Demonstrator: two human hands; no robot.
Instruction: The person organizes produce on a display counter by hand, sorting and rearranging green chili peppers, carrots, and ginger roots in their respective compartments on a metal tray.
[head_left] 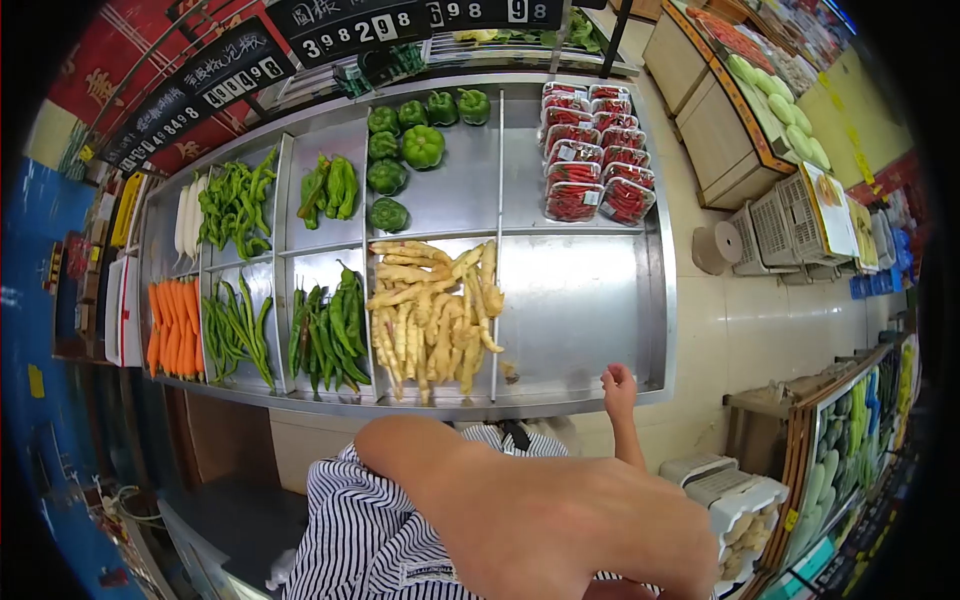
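Note:
My right hand (619, 385) is over the front edge of the metal display counter (575, 300), beside its front right compartment. Its fingers are curled in, and nothing shows in them. Close to the camera, my bare left arm crosses the bottom of the view; what looks like my left hand (620, 510) is bent at the right end, its fingers hidden. A heap of ginger (440, 310) fills the compartment to the left of my right hand. A small brown scrap (510, 373) lies beside the ginger. Red chilies in wrapped trays (575, 170) are stacked at the back right.
Green bell peppers (423, 147) sit behind the ginger. Further left are green chilies (335, 325), carrots (175, 325) and white radishes (188, 220). Price boards (340, 35) hang along the back. Grey crates (785, 220) and a foam box (740, 515) stand at the right.

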